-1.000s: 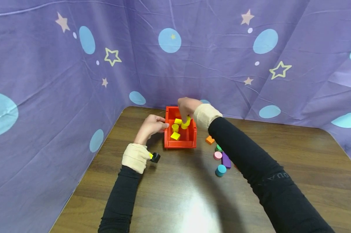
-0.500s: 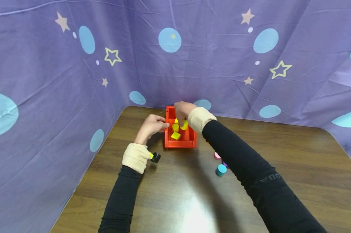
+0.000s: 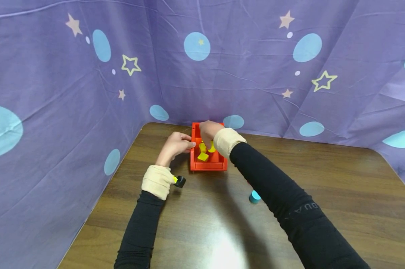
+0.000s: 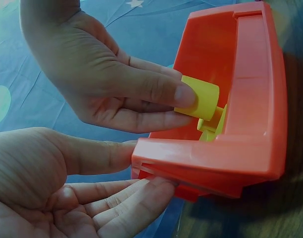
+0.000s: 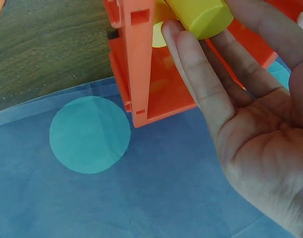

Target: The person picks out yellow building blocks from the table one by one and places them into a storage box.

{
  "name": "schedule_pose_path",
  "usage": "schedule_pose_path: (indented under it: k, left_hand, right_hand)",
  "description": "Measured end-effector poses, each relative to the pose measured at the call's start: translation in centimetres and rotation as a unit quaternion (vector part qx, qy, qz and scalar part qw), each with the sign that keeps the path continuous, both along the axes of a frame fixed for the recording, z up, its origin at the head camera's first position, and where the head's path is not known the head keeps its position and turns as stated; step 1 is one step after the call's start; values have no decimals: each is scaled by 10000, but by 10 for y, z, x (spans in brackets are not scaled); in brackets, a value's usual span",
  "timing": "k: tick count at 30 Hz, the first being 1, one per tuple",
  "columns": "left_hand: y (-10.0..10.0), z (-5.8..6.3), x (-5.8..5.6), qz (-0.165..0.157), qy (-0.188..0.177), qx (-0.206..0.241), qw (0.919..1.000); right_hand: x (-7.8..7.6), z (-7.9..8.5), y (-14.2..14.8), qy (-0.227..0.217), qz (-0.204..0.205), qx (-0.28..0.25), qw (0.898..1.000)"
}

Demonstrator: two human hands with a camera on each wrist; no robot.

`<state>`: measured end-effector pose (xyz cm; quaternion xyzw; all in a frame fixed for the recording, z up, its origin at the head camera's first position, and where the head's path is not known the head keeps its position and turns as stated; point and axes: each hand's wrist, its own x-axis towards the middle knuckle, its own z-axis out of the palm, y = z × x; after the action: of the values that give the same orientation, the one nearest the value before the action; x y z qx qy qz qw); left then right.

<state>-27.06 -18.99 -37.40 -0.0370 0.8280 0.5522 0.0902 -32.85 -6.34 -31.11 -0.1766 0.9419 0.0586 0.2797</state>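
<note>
A red plastic bin (image 3: 209,167) stands at the back of the table with several yellow blocks inside. My left hand (image 3: 176,145) holds its left wall, thumb on the rim and fingers against the outside, as the left wrist view shows. My right hand (image 3: 210,131) reaches down into the bin. Between thumb and fingers it pinches a yellow cylinder block (image 4: 207,96), also visible in the right wrist view as a yellow cylinder (image 5: 206,20) at the fingertips. A yellow square block (image 3: 203,157) lies near the bin's front. Other yellow pieces are partly hidden behind the right hand.
A blue cylinder block (image 3: 254,197) stands on the wooden table (image 3: 195,216), partly under the right forearm's outline. A small black-and-yellow object (image 3: 179,181) shows beside the left wristband. A purple patterned cloth (image 3: 222,67) hangs behind the table and along its left side.
My right hand has shifted left and a little nearer inside the bin with the yellow cylinder block. Its forearm now covers the orange, green, pink and purple blocks. The left hand stays put.
</note>
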Motion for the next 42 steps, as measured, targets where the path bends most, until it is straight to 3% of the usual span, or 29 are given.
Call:
schedule_pose_path:
  k: [9, 19, 42]
  left_hand:
    - [2, -1, -1, -19, -48, 208, 9998]
    - [2, -2, -1, 9, -174, 304, 9994]
    - [-1, -2, -3, -38, -50, 107, 9999]
  right_hand:
    - [1, -7, 0, -53, -42, 22, 10000]
    - [4, -14, 5, 162, -1, -337, 9993]
    - [3, -25, 9, 518, 142, -551, 9970]
